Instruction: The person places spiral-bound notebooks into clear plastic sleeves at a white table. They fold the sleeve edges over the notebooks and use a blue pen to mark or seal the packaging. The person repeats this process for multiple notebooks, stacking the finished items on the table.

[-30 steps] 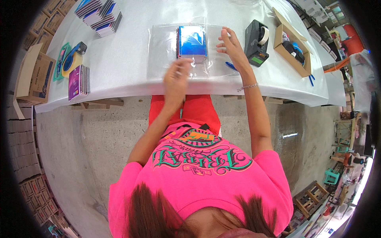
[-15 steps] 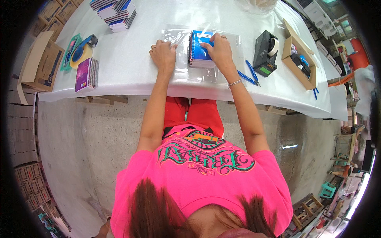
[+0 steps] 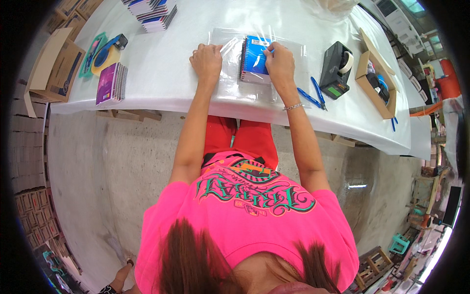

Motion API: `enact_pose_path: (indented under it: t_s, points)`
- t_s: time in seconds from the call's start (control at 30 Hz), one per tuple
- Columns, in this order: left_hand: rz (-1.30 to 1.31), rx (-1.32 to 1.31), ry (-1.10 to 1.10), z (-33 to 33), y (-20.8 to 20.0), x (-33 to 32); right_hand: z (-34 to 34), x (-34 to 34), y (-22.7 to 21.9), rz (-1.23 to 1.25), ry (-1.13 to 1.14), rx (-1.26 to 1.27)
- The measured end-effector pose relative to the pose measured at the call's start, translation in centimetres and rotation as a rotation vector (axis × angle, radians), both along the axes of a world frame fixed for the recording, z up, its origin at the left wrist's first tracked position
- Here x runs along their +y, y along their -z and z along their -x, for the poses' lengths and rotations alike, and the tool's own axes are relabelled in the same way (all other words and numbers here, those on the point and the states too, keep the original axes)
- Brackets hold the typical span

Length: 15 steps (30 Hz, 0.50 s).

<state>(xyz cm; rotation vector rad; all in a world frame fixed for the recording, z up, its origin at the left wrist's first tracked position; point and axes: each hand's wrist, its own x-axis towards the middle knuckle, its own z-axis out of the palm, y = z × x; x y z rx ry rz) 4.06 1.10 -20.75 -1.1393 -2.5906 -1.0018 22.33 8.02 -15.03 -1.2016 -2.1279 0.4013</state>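
A blue spiral-bound notebook (image 3: 254,55), thick or several stacked together, lies with its wire binding to the left. Around it spreads a clear plastic bag (image 3: 229,81), wrinkled and shiny on the table. My left hand (image 3: 206,61) rests at the bag's left edge, fingers curled over the plastic. Bent over the notebook's right side is my right hand (image 3: 280,63), thumb and fingertips pinched together at the plastic near its upper right corner. Whether the plastic lies wholly over the notebook is hard to make out.
To the right are blue-handled snips (image 3: 313,94), a black tape dispenser (image 3: 336,68) and an open carton (image 3: 387,100). On the left stand purple notebooks (image 3: 108,84), a blue tape dispenser (image 3: 110,51) and a cardboard box (image 3: 59,73). More notebooks (image 3: 159,22) are piled at the back.
The whole view has shifted slightly. My right thumb and fingers, spread over the notebook before, now draw together near its upper right corner. My left hand stays at the bag's left edge.
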Motion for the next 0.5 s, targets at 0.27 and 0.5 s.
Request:
enact_pose_path:
  t_s: [0.27,0.5]
  points:
    - [-0.062,0.059,0.059,-0.7,-0.8,0.0,-0.3,0.4,0.4,-0.058,-0.039,0.002]
    - [0.014,-0.068,0.089,-2.6,-2.2,0.8,-0.4,1.1,0.9,-0.192,-0.089,0.008]
